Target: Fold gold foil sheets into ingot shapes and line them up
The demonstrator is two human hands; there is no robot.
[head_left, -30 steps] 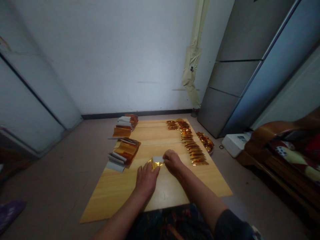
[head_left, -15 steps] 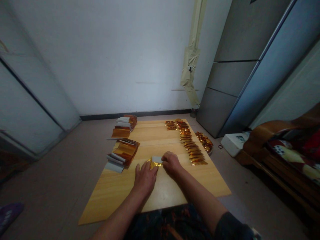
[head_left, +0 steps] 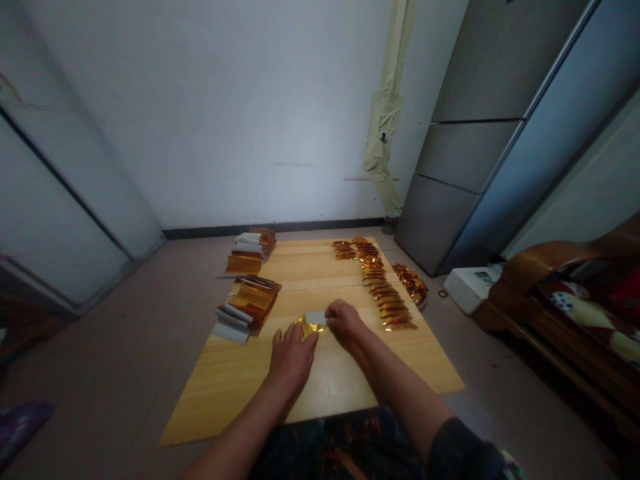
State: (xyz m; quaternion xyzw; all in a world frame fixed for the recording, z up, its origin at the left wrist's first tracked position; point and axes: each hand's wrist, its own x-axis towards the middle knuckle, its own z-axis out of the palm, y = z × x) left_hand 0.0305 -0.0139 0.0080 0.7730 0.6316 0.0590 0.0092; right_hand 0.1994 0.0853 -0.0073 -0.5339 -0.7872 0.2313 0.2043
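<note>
A small sheet of gold foil paper point(head_left: 313, 327) with a grey-white back lies partly folded on the board between my hands. My left hand point(head_left: 291, 351) grips its left end, thumb at the near edge and fingers bent over the foil. At the right end, my right hand point(head_left: 343, 320) has its fingertips pinched together on the paper's edge. Left of my hands is a fanned stack of foil sheets point(head_left: 253, 303), some showing their grey backs. Farther back sits a second stack of sheets point(head_left: 245, 265). A long row of folded gold foil pieces point(head_left: 383, 293) runs along the right side.
The wooden board point(head_left: 225, 393) rests low over the floor. Beyond its right edge stands a container heaped with gold foil pieces point(head_left: 411, 283). A white box point(head_left: 467, 288), a wooden bench point(head_left: 530, 300) and a grey refrigerator point(head_left: 450, 193) are at right.
The view has shifted very slightly. My right hand's wrist has turned a little at the paper's right end; my left hand keeps its place on the foil.
</note>
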